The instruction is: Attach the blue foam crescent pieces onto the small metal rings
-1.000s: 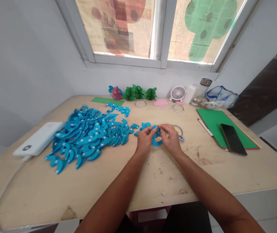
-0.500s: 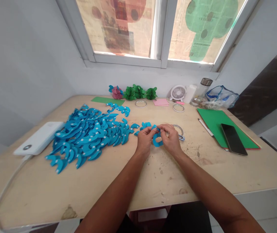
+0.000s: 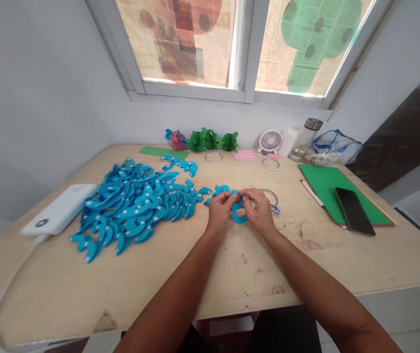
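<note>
So the person has both hands together over the middle of the pale wooden desk, and the left hand and right hand are both in a tight fingertip grip on one bright blue, ring-like piece of thin paper or felt (can't tell which). They've got it by the far edge, so the curved part shows between the hands, near side towards the person. My guess is the narrow pinch is because something that thin and floppy needs fine control from both sides. The big heap of blue crescent-shaped pieces with small white squares sits over by the left, probably to be in easy reach while leaving working room up front. The held piece itself looks flat, evenly coloured and smoothly curved, with an open middle; whatever's right under the fingertips is hidden, so no idea how its ends meet.
</note>
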`<state>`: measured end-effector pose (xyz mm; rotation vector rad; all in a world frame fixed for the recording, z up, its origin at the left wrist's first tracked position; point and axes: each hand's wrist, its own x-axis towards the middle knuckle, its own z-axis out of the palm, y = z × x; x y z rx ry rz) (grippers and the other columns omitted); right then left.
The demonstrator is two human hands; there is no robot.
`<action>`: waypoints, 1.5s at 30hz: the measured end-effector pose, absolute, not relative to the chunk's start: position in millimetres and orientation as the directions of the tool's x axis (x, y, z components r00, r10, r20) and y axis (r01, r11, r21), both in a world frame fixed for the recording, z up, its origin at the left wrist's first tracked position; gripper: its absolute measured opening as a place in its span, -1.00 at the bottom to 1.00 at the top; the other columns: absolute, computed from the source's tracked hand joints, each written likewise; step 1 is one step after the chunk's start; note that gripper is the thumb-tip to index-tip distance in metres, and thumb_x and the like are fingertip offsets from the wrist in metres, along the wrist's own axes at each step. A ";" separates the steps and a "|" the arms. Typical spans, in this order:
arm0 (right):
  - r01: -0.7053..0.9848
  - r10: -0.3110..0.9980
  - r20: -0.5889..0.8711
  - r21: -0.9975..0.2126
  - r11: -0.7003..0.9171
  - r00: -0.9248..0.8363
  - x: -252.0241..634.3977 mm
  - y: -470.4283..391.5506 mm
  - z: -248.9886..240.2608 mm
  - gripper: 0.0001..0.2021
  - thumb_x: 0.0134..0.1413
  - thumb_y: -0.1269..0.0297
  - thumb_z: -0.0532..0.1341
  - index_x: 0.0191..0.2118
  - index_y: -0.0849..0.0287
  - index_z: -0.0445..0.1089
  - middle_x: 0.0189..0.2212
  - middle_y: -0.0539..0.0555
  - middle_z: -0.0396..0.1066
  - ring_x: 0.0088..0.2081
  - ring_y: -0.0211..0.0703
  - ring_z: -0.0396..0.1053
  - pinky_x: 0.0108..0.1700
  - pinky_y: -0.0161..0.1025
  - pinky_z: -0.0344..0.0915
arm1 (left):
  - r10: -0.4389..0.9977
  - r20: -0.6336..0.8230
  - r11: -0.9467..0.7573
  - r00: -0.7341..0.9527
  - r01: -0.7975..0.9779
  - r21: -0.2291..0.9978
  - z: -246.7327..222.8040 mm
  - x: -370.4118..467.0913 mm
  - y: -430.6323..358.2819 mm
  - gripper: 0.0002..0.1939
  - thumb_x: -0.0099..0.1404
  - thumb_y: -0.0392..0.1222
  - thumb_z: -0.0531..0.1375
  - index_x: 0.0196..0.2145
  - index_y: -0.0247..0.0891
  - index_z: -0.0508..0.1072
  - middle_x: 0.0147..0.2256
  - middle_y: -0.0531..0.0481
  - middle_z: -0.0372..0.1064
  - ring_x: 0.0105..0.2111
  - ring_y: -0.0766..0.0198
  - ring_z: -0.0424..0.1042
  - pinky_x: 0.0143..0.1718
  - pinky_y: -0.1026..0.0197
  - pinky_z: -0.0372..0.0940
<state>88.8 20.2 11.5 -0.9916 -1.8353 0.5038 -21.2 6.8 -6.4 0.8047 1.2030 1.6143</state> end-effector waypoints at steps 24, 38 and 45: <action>0.040 0.960 0.245 -0.967 0.252 -0.135 85.1 27.6 0.4 -0.82 -0.08 0.34 0.15 -0.39 0.11 0.52 -0.37 0.03 0.50 -0.28 -0.13 0.41 -0.20 -0.21 0.31 | 0.886 0.080 -0.160 -0.457 -0.138 0.977 0.5 -22.3 3.8 -0.90 0.00 -0.24 0.20 -0.59 -0.31 0.44 -0.61 0.05 0.38 -0.56 0.36 0.34 -0.48 0.32 0.23; 0.267 0.857 0.512 -0.820 0.506 -0.054 89.1 20.3 13.4 -0.76 0.00 0.36 0.08 -0.31 0.13 0.50 -0.33 0.08 0.50 -0.19 -0.11 0.38 -0.12 -0.17 0.29 | 0.876 0.072 -0.158 -0.477 -0.143 0.977 7.5 -21.9 0.9 -0.90 0.00 -0.24 0.20 -0.60 -0.31 0.43 -0.62 0.05 0.38 -0.57 0.35 0.34 -0.47 0.31 0.25; 0.198 0.939 0.340 -0.918 0.344 -0.055 91.1 26.2 13.3 -0.79 -0.03 0.27 0.13 -0.30 0.16 0.47 -0.32 0.09 0.50 -0.26 -0.12 0.41 -0.21 -0.20 0.32 | 0.911 0.071 -0.157 -0.407 -0.183 0.970 7.4 -18.5 0.5 -0.86 0.02 -0.17 0.22 -0.55 -0.31 0.48 -0.55 -0.02 0.44 -0.46 0.26 0.42 -0.39 0.26 0.30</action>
